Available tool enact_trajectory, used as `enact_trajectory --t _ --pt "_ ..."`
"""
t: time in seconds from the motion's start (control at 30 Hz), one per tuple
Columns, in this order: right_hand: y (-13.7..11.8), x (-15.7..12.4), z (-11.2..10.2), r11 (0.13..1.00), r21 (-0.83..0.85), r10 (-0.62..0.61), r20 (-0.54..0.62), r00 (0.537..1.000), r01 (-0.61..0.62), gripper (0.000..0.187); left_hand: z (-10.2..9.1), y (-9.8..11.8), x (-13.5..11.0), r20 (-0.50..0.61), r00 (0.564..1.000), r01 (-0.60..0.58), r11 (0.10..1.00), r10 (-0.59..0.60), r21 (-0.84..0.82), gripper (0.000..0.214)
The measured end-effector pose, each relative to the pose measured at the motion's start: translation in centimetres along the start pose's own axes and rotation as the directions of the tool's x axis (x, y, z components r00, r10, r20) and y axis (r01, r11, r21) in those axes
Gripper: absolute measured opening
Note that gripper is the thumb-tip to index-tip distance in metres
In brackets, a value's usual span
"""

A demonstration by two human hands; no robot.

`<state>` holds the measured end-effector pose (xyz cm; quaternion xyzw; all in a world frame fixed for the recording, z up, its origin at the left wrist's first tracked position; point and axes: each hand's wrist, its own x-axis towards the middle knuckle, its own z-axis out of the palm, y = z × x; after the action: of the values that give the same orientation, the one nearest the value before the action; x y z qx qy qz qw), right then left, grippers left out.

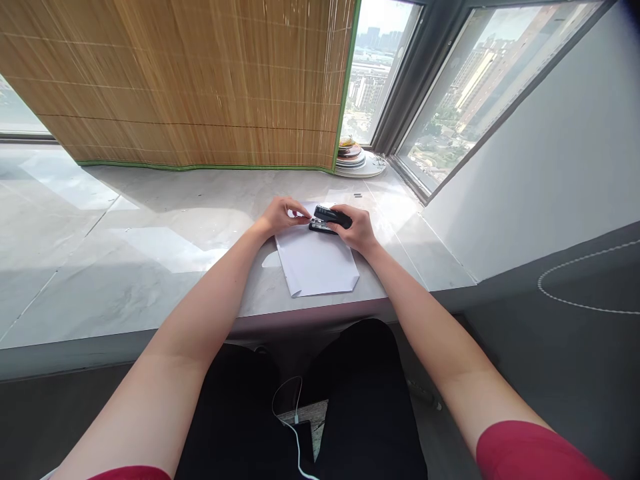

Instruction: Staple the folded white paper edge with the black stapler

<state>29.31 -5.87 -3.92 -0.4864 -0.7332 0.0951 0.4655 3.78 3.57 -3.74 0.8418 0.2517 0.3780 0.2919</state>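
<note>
A black stapler (332, 217) is gripped in my right hand (356, 228), its jaw pointing left and its top arm raised from the base. My left hand (286, 215) is closed in a pinch right at the stapler's front end; whatever is between the fingertips is too small to make out. Beneath both hands white paper (320, 267) lies on the pale stone sill (190, 200), its lower left corner curled and its lower right corner cut off or folded. Two small dark strips (357, 195), possibly staples, rest just beyond my right hand.
A bamboo blind (190, 80) with green edging hangs across the window behind the sill. Stacked plates (357, 162) stand in the corner by the window frame. At the right, a beaded cord (575, 300) loops in front of the wall. A white cable (299, 440) runs between my legs.
</note>
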Motion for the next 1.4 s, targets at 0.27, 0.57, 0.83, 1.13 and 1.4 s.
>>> enact_trajectory --t 0.27,0.57,0.83,1.13,1.4 --pt "-0.3 0.0 -0.1 1.000 -0.015 0.020 0.012 1.000 -0.020 0.029 -0.1 0.4 0.0 0.005 1.000 0.022 1.000 -0.022 0.006 0.023" --pt "0.3 0.2 -0.6 0.997 0.062 0.054 -0.047 0.997 -0.051 0.031 -0.9 0.2 -0.3 0.012 0.998 0.055 0.998 -0.055 0.041 0.019" --pt "0.3 0.6 -1.6 0.994 0.097 0.053 -0.046 0.998 -0.049 0.032 -0.7 1.3 -0.2 -0.036 0.999 0.013 0.997 -0.010 0.078 0.032" --pt "-0.6 -0.1 -1.2 0.995 0.097 -0.023 0.038 0.999 0.019 0.030 0.8 2.9 0.7 0.043 0.994 -0.110 0.981 0.104 0.160 0.042" --pt "2.6 0.2 -2.8 0.940 -0.250 0.098 -0.459 0.883 -0.234 0.031 1.1 -0.4 0.2 -0.088 0.945 0.314 0.801 -0.314 0.510 0.033"
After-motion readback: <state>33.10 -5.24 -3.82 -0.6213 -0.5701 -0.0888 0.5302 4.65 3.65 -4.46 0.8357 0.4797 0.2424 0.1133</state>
